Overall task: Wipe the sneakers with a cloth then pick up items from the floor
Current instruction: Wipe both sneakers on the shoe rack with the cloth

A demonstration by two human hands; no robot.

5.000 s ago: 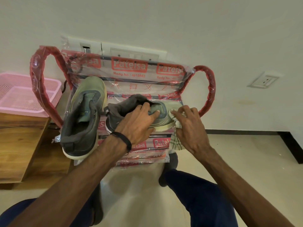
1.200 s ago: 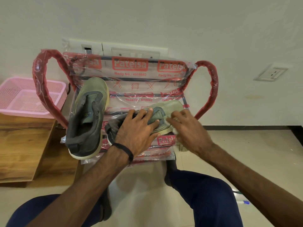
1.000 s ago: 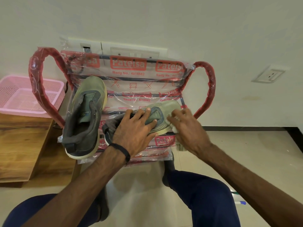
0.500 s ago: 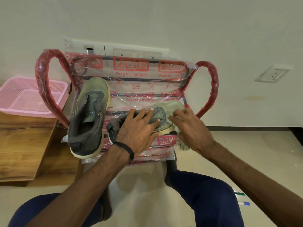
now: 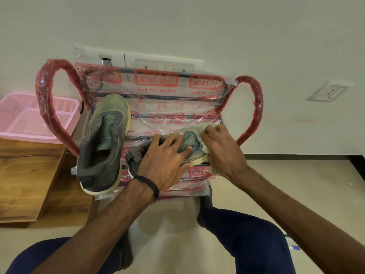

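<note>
Pressing cloth [image 5: 209, 150] against toe of sneaker [image 5: 190, 147] with curled right hand [image 5: 222, 153]; left hand [image 5: 166, 161] spread flat, fingers straight, pinning same sneaker on plastic-wrapped chair [image 5: 156, 84]; second sneaker [image 5: 104, 143] alongside, left

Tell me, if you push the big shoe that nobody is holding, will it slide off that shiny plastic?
Probably it would slide easily: the loose sneaker lies on smooth plastic wrap, which looks slippery. Its heel already pokes past the front edge, so a push toward you might tip it off. It looks soft and fairly light, so a fall likely wouldn't hurt it.
</note>
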